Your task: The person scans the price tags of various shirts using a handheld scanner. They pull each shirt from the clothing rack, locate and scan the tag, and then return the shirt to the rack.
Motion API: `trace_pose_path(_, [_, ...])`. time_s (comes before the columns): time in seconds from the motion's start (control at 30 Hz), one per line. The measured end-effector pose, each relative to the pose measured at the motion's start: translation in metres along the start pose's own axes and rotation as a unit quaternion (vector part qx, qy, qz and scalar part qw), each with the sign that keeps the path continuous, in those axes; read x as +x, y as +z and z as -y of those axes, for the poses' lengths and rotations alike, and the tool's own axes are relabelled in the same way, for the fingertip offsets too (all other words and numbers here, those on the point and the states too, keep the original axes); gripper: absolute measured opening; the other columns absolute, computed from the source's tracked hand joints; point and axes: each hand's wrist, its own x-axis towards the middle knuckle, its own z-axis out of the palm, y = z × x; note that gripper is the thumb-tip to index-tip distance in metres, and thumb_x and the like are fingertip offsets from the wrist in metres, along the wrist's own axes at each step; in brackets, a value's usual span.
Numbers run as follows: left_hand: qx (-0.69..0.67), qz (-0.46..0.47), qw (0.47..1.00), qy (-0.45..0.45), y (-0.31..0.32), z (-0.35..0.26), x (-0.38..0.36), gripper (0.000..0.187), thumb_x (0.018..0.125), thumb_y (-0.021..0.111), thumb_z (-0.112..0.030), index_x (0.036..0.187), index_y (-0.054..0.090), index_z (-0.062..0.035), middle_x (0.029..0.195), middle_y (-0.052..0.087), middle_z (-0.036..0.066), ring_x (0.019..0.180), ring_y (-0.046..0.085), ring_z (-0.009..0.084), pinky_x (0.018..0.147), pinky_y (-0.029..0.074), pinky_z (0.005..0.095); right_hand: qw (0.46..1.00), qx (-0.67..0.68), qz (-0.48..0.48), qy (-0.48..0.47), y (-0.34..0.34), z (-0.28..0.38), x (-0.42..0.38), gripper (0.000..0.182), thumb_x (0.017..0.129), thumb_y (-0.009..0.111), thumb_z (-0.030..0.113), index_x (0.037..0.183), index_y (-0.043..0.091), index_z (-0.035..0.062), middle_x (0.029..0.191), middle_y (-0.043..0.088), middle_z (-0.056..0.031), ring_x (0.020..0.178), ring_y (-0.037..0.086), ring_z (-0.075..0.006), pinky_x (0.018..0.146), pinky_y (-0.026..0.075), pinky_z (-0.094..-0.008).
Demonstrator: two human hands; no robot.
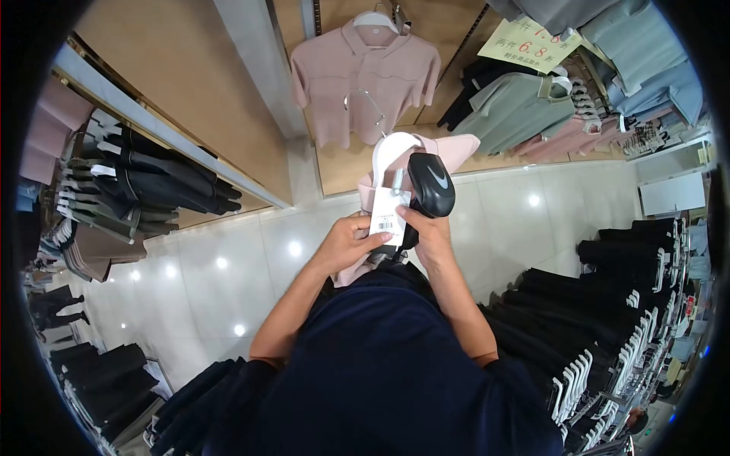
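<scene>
My left hand (347,243) pinches the lower left part of a white price tag (388,207) with a barcode printed near its bottom. A black barcode scanner (433,187) is in my right hand (430,237), its head pointing away from me, and my right thumb lies by the tag's right edge. Behind the tag is a pink shirt (455,151) on a white hanger (382,157) with a metal hook. Much of this shirt is hidden by the tag, the scanner and my hands.
Ahead, a pink polo shirt (365,83) hangs on the wooden wall. Racks of dark trousers (544,304) stand at right, and dark clothes (152,178) hang at left. A yellow sign (528,44) sits over green shirts (521,114). The tiled floor (281,243) is shiny.
</scene>
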Motion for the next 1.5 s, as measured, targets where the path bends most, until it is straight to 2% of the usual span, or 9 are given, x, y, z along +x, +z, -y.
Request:
trace_pose_path(0.23, [0.025,0.049,0.997,-0.051,-0.006,0.016,0.009,0.025,0.090,0.075,-0.015,0.107,0.073,0.0028,0.108,0.069,0.012,0.098,0.064,0.0152,0.088,0.051,0.0295,0.997,-0.032,-0.008,-0.066,0.007,0.006,-0.002,0.036,0.085,0.072,-0.001,0.119,0.062,-0.0026,0.108,0.068,-0.0083,0.098,0.065,-0.0163,0.090,0.052,-0.0320])
trace_pose_path(0.47, [-0.019,-0.118,0.993,0.017,-0.019,0.024,0.020,0.019,0.092,0.072,-0.008,0.107,0.073,0.0030,0.101,0.072,0.007,0.095,0.065,0.0125,0.087,0.052,0.0279,0.964,-0.264,-0.004,0.034,-0.020,0.011,-0.022,0.019,0.084,0.076,0.006,0.096,0.064,-0.0033,0.077,0.065,-0.0036,0.059,0.058,-0.0103,0.052,0.047,-0.0255])
trace_pose_path(0.57, [0.004,-0.161,0.986,0.043,-0.036,0.037,0.030,0.019,0.092,0.071,-0.008,0.108,0.072,0.0034,0.101,0.072,0.006,0.093,0.065,0.0113,0.085,0.053,0.0264,0.954,-0.275,0.079,0.085,-0.009,0.004,-0.038,0.020,0.085,0.076,0.007,0.097,0.063,-0.0029,0.075,0.063,-0.0038,0.056,0.056,-0.0093,0.050,0.046,-0.0263])
trace_pose_path(0.63, [0.002,-0.192,0.980,0.045,-0.037,0.038,0.036,0.019,0.092,0.071,-0.008,0.108,0.072,0.0031,0.102,0.070,0.006,0.092,0.064,0.0108,0.084,0.052,0.0262,0.934,-0.335,0.112,0.062,0.001,-0.001,-0.044,0.031,0.083,0.079,0.011,0.106,0.063,-0.0031,0.084,0.070,-0.0071,0.072,0.065,-0.0172,0.071,0.054,-0.0333])
trace_pose_path(0.7, [0.001,-0.214,0.975,0.064,-0.039,0.048,0.040,0.019,0.092,0.071,-0.010,0.107,0.073,0.0018,0.104,0.068,0.008,0.093,0.063,0.0120,0.082,0.050,0.0272,0.930,-0.344,0.130,-0.006,0.007,-0.008,-0.045,0.024,0.085,0.079,0.015,0.091,0.063,-0.0016,0.072,0.064,-0.0025,0.056,0.057,-0.0091,0.051,0.047,-0.0263])
trace_pose_path(1.1, [-0.039,-0.263,0.961,0.080,-0.050,0.059,0.037,0.021,0.092,0.071,-0.008,0.109,0.072,0.0027,0.105,0.068,0.007,0.096,0.063,0.0119,0.086,0.049,0.0265,0.916,-0.373,0.147,0.027,0.011,-0.007,-0.046,0.023,0.084,0.081,0.016,0.084,0.065,-0.0009,0.067,0.063,-0.0017,0.051,0.054,-0.0090,0.049,0.044,-0.0264])
trace_pose_path(1.2, [-0.051,-0.270,0.958,0.077,-0.051,0.059,0.034,0.020,0.092,0.071,-0.007,0.109,0.072,0.0028,0.106,0.068,0.007,0.095,0.063,0.0115,0.086,0.050,0.0265,0.921,-0.343,0.136,0.122,0.012,0.005,-0.042,0.020,0.084,0.080,0.013,0.087,0.066,-0.0009,0.072,0.065,-0.0026,0.054,0.056,-0.0088,0.050,0.045,-0.0257])
trace_pose_path(1.43, [-0.073,-0.246,0.964,0.069,-0.050,0.045,0.027,0.019,0.092,0.071,-0.006,0.109,0.072,0.0024,0.103,0.069,0.007,0.093,0.064,0.0110,0.084,0.051,0.0251,0.944,-0.296,0.123,0.074,0.000,0.005,-0.035,0.020,0.082,0.081,0.011,0.089,0.066,-0.0010,0.074,0.066,-0.0041,0.060,0.060,-0.0098,0.054,0.048,-0.0271])
trace_pose_path(1.5, [-0.058,-0.248,0.965,0.069,-0.049,0.041,0.025,0.018,0.092,0.071,-0.006,0.108,0.072,0.0024,0.100,0.068,0.006,0.091,0.063,0.0105,0.081,0.050,0.0247,0.978,-0.154,0.124,0.061,-0.009,0.001,-0.033,0.024,0.082,0.079,0.009,0.098,0.064,-0.0021,0.080,0.066,-0.0064,0.062,0.061,-0.0120,0.055,0.049,-0.0278])
